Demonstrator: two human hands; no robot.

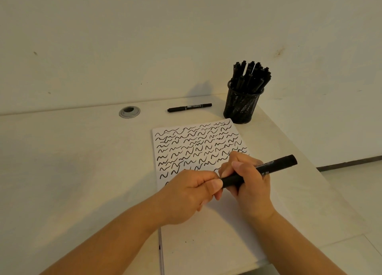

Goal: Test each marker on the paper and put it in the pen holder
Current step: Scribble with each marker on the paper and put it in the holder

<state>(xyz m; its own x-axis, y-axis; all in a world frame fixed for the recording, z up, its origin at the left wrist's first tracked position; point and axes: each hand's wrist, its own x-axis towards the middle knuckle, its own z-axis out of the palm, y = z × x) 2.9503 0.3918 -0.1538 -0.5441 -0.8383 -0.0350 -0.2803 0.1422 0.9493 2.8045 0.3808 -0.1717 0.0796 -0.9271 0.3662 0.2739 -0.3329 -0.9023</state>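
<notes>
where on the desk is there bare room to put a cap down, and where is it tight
Bare desk runs left of the paper, in front of the cable grommet. The paper's lower half is unmarked. It is tight at the far right: the pen holder stands at the paper's corner, with a loose marker beside it.

1 marker in hand (268, 169), 1 loose marker (189, 107) near the table's (72, 161) far edge, 1 mesh pen holder (241, 107) packed with markers too bunched to count, 1 scribbled paper (206, 233), 1 cable grommet (129, 112).
</notes>
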